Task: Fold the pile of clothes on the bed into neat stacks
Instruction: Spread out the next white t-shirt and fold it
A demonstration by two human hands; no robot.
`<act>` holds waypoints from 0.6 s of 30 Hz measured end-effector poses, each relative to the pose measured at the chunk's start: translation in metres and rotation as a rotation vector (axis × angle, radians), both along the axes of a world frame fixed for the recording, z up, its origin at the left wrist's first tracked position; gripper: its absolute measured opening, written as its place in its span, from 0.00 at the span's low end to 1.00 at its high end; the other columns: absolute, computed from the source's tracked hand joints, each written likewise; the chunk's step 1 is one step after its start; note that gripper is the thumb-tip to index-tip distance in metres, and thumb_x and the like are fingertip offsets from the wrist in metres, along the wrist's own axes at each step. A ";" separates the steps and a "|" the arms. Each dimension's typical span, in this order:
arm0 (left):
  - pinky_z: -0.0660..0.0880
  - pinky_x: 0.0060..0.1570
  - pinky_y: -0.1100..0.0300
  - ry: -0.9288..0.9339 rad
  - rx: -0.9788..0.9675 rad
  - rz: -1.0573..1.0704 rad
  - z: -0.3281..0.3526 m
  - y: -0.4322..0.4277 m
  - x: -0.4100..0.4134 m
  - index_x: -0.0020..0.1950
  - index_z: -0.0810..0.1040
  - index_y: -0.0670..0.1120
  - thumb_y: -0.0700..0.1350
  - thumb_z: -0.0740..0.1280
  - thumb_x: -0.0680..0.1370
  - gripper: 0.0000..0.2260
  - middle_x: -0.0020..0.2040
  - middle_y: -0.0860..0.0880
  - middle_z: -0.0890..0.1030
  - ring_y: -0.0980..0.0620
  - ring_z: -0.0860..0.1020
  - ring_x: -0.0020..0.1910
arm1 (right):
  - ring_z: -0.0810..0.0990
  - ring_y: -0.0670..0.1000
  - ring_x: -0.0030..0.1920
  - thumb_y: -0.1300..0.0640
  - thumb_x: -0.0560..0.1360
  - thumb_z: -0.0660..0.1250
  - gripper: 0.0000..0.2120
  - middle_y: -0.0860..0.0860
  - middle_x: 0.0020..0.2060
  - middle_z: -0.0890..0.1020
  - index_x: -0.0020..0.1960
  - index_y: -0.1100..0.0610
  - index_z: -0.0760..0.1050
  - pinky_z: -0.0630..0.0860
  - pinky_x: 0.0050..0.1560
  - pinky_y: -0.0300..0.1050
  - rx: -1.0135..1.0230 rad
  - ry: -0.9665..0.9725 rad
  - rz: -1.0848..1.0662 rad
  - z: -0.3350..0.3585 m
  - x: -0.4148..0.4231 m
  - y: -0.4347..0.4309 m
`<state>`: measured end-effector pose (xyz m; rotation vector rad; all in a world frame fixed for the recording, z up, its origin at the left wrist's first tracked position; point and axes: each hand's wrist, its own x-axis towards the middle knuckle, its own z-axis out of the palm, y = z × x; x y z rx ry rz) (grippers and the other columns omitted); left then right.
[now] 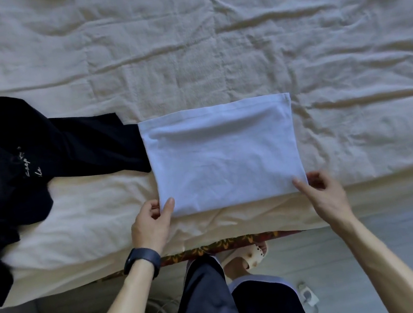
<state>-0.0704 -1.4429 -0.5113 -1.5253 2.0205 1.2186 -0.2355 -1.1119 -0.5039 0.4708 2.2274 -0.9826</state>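
Folded white shirt (222, 153) lies at the bed (207, 34) near edge; left hand (151, 223) and right hand (323, 192) each pinch a near corner; uneven lifting may undo folds or snag black clothes (12, 165) touching its left side

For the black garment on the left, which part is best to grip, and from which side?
Probably the flat end of the black garment that reaches toward the white folded cloth, approached from the near bed edge with the left hand. That end lies spread out; the rest is bunched.
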 end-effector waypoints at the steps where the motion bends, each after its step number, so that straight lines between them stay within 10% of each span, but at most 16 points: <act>1: 0.70 0.37 0.62 -0.005 0.000 -0.003 -0.001 0.001 0.002 0.47 0.75 0.57 0.61 0.67 0.77 0.10 0.43 0.61 0.79 0.60 0.77 0.43 | 0.83 0.48 0.48 0.44 0.76 0.73 0.11 0.49 0.46 0.85 0.49 0.51 0.81 0.76 0.48 0.44 0.003 0.006 0.019 0.000 0.003 0.001; 6: 0.68 0.41 0.57 -0.035 -0.030 -0.043 -0.003 -0.004 0.005 0.50 0.76 0.54 0.60 0.64 0.80 0.10 0.42 0.61 0.77 0.53 0.75 0.43 | 0.83 0.61 0.46 0.43 0.81 0.65 0.18 0.57 0.41 0.84 0.43 0.56 0.78 0.79 0.50 0.59 0.028 0.047 -0.045 -0.006 0.009 -0.002; 18: 0.73 0.47 0.59 0.058 -0.062 0.045 0.002 0.014 0.011 0.65 0.71 0.49 0.53 0.69 0.79 0.18 0.53 0.53 0.77 0.48 0.78 0.55 | 0.81 0.51 0.51 0.43 0.79 0.68 0.12 0.53 0.52 0.81 0.51 0.51 0.76 0.77 0.58 0.51 0.057 0.097 -0.131 -0.008 0.025 0.002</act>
